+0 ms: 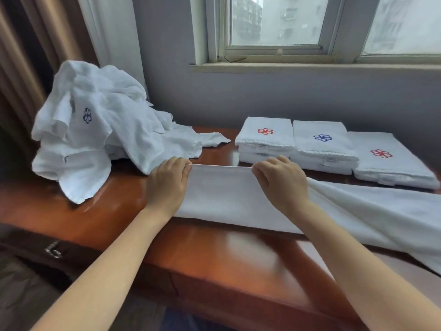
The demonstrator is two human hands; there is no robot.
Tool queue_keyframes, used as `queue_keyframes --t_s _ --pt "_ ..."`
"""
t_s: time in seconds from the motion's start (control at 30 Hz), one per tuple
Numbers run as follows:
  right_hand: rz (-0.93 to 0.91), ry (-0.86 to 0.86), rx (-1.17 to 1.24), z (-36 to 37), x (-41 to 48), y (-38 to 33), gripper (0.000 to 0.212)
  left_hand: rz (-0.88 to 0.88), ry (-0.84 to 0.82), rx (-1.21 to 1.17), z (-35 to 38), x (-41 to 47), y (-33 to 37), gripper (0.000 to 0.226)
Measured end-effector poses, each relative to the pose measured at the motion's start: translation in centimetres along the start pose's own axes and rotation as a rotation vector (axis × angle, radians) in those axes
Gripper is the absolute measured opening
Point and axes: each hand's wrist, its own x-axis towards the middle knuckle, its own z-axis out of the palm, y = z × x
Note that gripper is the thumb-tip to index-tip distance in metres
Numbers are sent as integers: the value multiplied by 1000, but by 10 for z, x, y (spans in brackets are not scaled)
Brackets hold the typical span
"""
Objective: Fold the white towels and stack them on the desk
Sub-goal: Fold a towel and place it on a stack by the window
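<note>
A long white towel (238, 199) lies across the glossy wooden desk (214, 254), trailing off to the right. My left hand (167, 180) and my right hand (281, 180) each grip its far folded edge, fingers curled over it, about a hand's width apart. Three stacks of folded white towels sit behind at the right: one with a red flower mark (265, 137), one with a blue mark (322, 144), one with a red mark (386, 161). A heap of unfolded white towels (95, 130) is piled at the desk's left.
A grey wall and a window sill (310, 68) run behind the desk. Brown curtains (28, 56) hang at the left. The desk's front edge and a drawer with a metal handle (53, 250) are near me.
</note>
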Motion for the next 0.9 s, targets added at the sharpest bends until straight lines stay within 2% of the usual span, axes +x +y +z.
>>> queue_keyframes --t_s 0.1,0.2,0.27,0.33,0.37,0.43,0.47,0.5,0.57,0.9 --pt "38 -43 15 26 12 13 21 -1 -80 54 26 14 -9 19" --pt "65 -171 26 50 13 23 19 -39 -209 188 48 19 -13 18" --pt "100 -225 79 59 13 27 19 -55 -217 250 56 20 -11 37" --pt "134 -236 121 63 14 28 19 4 -168 123 58 22 0 52" --pt "139 -240 134 64 14 29 18 45 -200 11 58 22 7 51" --pt "138 -249 147 65 14 29 18 53 -400 -192 63 17 21 42" --pt "141 -254 152 64 14 28 17 36 -532 -198 66 14 26 43" --pt "147 -256 154 64 13 28 17 36 -646 -134 69 13 28 49" --pt "159 -261 148 63 12 26 17 67 -748 -9 71 12 27 56" --pt "104 -286 173 60 -7 -34 20 57 -771 49 26 -23 -14 58"
